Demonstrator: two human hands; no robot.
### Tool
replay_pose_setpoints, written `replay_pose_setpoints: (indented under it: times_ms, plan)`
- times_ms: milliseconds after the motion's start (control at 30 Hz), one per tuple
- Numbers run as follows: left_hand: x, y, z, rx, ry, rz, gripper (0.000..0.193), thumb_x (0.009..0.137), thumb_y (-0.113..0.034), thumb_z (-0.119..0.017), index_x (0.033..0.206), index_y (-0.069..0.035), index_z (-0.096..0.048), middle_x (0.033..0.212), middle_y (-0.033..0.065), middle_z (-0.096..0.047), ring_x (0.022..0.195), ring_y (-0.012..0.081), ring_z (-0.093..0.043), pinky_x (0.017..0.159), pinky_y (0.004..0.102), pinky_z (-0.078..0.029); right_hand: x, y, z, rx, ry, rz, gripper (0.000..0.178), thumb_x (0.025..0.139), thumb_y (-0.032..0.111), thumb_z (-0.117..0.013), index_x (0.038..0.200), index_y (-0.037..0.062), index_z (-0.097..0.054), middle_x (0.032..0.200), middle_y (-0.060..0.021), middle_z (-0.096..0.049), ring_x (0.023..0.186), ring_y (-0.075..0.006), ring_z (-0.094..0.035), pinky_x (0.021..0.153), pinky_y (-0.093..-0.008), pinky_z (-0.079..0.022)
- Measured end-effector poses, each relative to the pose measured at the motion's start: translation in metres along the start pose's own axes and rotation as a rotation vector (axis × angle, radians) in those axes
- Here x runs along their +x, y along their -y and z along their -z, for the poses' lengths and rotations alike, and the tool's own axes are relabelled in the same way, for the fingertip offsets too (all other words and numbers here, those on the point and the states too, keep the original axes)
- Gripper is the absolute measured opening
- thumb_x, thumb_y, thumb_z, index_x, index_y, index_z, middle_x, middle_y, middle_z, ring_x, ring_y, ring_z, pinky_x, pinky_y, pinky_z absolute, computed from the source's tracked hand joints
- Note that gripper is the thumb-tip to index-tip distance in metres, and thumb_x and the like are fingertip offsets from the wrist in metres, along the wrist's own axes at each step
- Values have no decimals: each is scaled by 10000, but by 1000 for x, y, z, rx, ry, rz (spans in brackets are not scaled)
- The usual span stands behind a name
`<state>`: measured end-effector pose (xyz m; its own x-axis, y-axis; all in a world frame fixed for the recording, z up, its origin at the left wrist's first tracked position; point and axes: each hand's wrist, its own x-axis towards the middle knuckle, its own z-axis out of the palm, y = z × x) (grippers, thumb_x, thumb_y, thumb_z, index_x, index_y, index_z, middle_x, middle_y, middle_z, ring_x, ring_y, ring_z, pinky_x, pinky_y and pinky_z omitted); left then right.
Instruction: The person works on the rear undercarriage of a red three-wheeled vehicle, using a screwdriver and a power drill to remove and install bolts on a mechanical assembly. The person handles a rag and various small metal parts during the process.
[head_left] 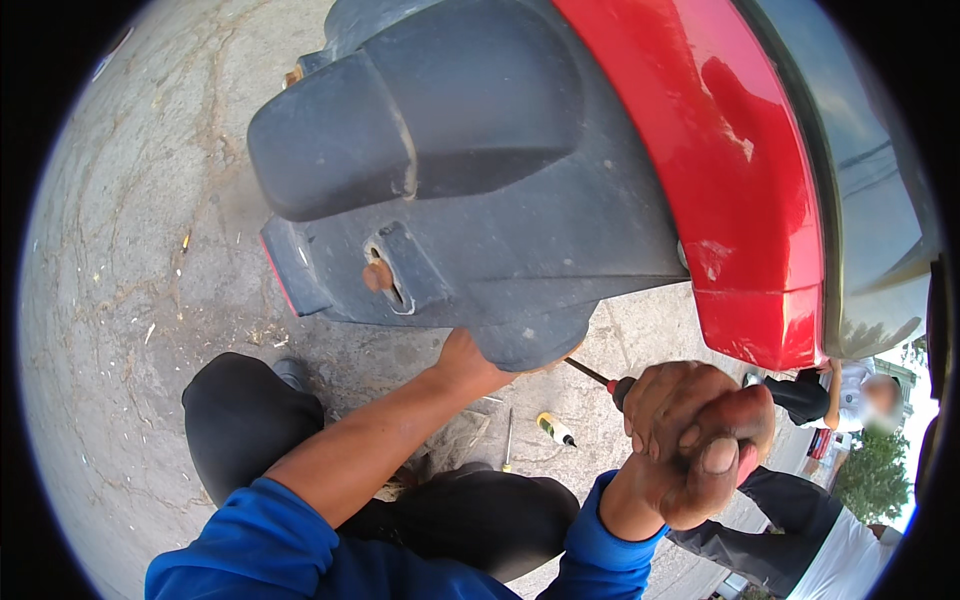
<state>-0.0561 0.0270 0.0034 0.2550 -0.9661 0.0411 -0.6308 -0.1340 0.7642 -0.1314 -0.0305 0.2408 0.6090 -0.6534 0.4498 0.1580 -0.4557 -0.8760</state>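
Note:
A large dark-grey plastic bumper [520, 220] hangs in front of me, joined to a red-painted body panel [720, 180] on the right. A rusty bolt [378, 275] sits in a slot on its face. My right hand [695, 435], smudged with dark grime, is closed around the handle of a screwdriver [588, 371]. The dark shaft points left to the bumper's lower edge, where its tip is hidden. My left hand [470, 362] reaches under that same edge, and its fingers are out of sight behind the plastic.
On the concrete ground [140, 200] between my knees and the bumper lie a small bottle [553, 428] with a black cap and a thin screwdriver [508, 440]. One person [850, 395] is at the far right; another person [800, 530] in dark trousers is at the lower right.

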Motion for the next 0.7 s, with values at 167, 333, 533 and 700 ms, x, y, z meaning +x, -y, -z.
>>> replay_pose_setpoints:
  times_ms: [167, 333, 533, 700]
  plan:
    - [1, 3, 0, -153, 83, 49, 585, 905, -479, -725, 1316, -74, -634, 1306, 186, -665, 1197, 394, -632, 992, 475, -525, 15, 5, 7, 151, 73, -93, 270, 967, 259, -662, 860, 85, -484, 633, -55, -530, 447, -143, -483, 403, -292, -401]
    - [-1, 5, 7, -198, 80, -17, 499, 904, -361, -716, 1295, -61, -635, 1318, 188, -647, 1223, 395, -608, 1003, 493, -511, 75, 54, 41, 284, 1033, -81, 484, 934, 297, -736, 1285, 97, -467, 1147, -213, -640, 977, -335, -672, 960, -500, -537]
    - [-3, 3, 9, -237, 43, -53, 475, 869, -264, -746, 1278, -49, -636, 1300, 187, -648, 1212, 399, -610, 997, 494, -516, 34, 27, 46, 395, 521, 50, 273, 872, 146, -831, 783, 11, -611, 666, -130, -650, 509, -241, -638, 483, -368, -557]
    - [0, 8, -2, -321, 123, 21, 486, 891, -272, -713, 1315, -56, -617, 1337, 194, -633, 1242, 392, -602, 1010, 479, -516, 31, 12, 31, 373, 499, 23, 273, 836, 174, -834, 771, 20, -618, 630, -109, -632, 473, -240, -611, 464, -364, -540]
